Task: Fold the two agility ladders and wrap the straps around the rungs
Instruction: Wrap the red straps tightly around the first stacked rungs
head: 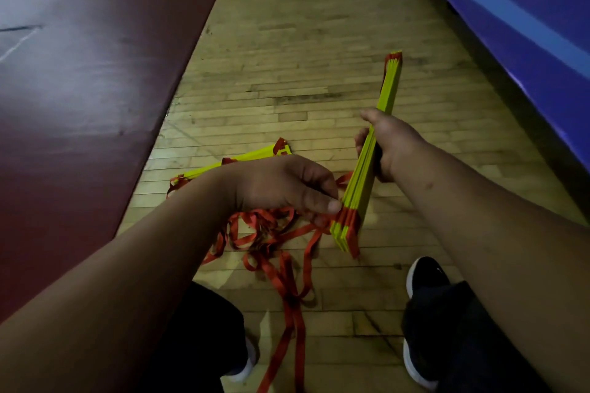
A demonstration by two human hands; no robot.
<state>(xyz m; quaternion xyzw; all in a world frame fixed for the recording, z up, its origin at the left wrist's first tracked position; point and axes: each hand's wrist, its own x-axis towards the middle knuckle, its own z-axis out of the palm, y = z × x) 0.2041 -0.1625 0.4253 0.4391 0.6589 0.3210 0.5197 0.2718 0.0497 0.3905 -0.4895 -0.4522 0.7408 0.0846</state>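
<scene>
A stack of yellow ladder rungs (pixel 388 86) with red strap ends is held upright and tilted above the floor. My right hand (pixel 391 143) grips the stack around its middle. My left hand (pixel 287 185) pinches a red strap against the stack's lower end. Loose red straps (pixel 271 242) hang from there and lie tangled on the floor, trailing toward me. The second ladder's yellow rungs (pixel 249 156) lie flat on the floor behind my left wrist, partly hidden by it.
Wooden plank floor (pixel 303 41) runs ahead. A dark red mat (pixel 79 89) borders it on the left, a blue padded wall (pixel 526 25) on the right. My two black shoes (pixel 426 277) stand at the bottom, either side of the trailing straps.
</scene>
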